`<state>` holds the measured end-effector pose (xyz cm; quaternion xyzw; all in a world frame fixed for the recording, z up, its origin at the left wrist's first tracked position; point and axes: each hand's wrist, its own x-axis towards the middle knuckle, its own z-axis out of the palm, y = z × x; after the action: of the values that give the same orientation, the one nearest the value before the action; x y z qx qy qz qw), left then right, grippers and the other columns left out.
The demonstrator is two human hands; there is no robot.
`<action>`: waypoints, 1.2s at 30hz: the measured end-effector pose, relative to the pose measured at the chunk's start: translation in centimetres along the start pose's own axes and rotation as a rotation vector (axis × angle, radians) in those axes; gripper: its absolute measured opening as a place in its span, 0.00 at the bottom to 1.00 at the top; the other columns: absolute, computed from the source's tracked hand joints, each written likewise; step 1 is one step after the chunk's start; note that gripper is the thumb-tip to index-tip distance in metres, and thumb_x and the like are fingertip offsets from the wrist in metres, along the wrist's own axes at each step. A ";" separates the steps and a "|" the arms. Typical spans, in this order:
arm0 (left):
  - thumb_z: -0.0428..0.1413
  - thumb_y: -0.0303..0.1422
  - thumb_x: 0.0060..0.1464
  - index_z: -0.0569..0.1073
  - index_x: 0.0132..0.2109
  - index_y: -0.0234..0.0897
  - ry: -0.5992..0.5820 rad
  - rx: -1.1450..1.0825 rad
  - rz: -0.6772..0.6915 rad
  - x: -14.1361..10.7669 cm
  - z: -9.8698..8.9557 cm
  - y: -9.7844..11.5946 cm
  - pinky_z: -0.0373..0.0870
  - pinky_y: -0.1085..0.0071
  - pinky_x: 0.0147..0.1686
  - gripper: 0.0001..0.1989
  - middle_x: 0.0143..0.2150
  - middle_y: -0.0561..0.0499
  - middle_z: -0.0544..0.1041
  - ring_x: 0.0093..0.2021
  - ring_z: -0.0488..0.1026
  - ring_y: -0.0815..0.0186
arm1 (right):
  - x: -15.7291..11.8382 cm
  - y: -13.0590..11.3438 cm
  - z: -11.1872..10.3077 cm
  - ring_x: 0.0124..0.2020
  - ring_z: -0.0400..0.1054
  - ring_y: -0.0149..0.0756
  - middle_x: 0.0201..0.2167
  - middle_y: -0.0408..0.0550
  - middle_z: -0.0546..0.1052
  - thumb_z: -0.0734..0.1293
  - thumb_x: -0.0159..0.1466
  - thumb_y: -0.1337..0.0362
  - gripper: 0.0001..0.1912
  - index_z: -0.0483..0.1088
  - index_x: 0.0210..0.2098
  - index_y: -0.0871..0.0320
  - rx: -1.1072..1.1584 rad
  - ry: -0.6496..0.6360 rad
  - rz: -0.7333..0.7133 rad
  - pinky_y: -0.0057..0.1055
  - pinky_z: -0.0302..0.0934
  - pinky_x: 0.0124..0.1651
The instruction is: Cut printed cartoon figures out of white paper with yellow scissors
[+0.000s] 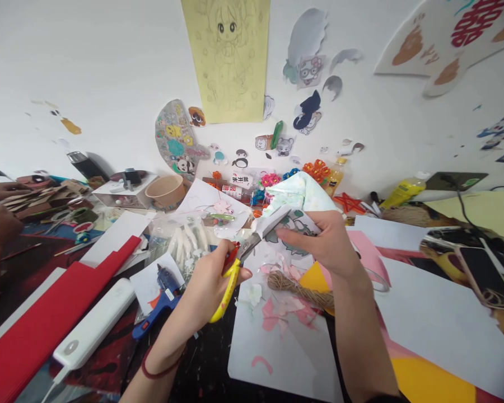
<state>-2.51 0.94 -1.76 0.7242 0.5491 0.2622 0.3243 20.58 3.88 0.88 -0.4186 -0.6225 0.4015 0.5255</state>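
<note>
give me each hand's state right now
Left hand: closed on metal scissors with yellow-and-red handles.
Right hand: pinching white paper with green-grey cartoon print.

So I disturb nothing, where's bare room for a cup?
The dark tabletop between the left forearm and the scrap-strewn white sheet looks mostly bare; so does the big white paper beside the phone. Along the wall, flowers, bottles and a bowl crowd.
</note>
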 end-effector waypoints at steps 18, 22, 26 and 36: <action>0.50 0.47 0.58 0.55 0.34 0.42 -0.057 0.020 0.026 0.0 -0.5 0.3 0.51 0.71 0.29 0.16 0.28 0.57 0.63 0.27 0.56 0.68 | -0.2 -0.4 -0.4 0.21 0.47 0.24 0.17 0.36 0.56 0.77 0.54 0.60 0.22 0.62 0.17 0.58 -0.057 -0.091 -0.018 0.26 0.43 0.22; 0.51 0.47 0.58 0.55 0.35 0.42 -0.069 0.025 0.029 0.1 -0.2 0.4 0.52 0.70 0.29 0.16 0.29 0.56 0.64 0.28 0.56 0.68 | 0.0 0.0 -0.6 0.23 0.51 0.26 0.19 0.38 0.60 0.77 0.54 0.58 0.17 0.68 0.20 0.59 -0.093 -0.181 0.033 0.27 0.46 0.25; 0.48 0.49 0.59 0.53 0.33 0.42 -0.069 0.028 0.027 0.4 0.3 0.2 0.51 0.70 0.28 0.18 0.26 0.58 0.60 0.27 0.53 0.69 | 0.2 0.2 -1.1 0.23 0.52 0.26 0.19 0.39 0.60 0.76 0.54 0.54 0.18 0.70 0.20 0.59 -0.134 -0.194 0.035 0.28 0.47 0.25; 0.48 0.51 0.57 0.57 0.31 0.41 -0.129 0.052 0.023 0.7 0.8 0.4 0.48 0.69 0.28 0.18 0.25 0.57 0.62 0.25 0.55 0.68 | 0.4 0.1 -2.5 0.23 0.50 0.27 0.18 0.39 0.60 0.75 0.55 0.49 0.20 0.71 0.21 0.58 -0.279 -0.239 0.036 0.29 0.45 0.24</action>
<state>-1.52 1.39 -1.97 0.7540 0.5254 0.2042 0.3373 22.99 4.45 1.24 -0.4476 -0.7227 0.3673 0.3773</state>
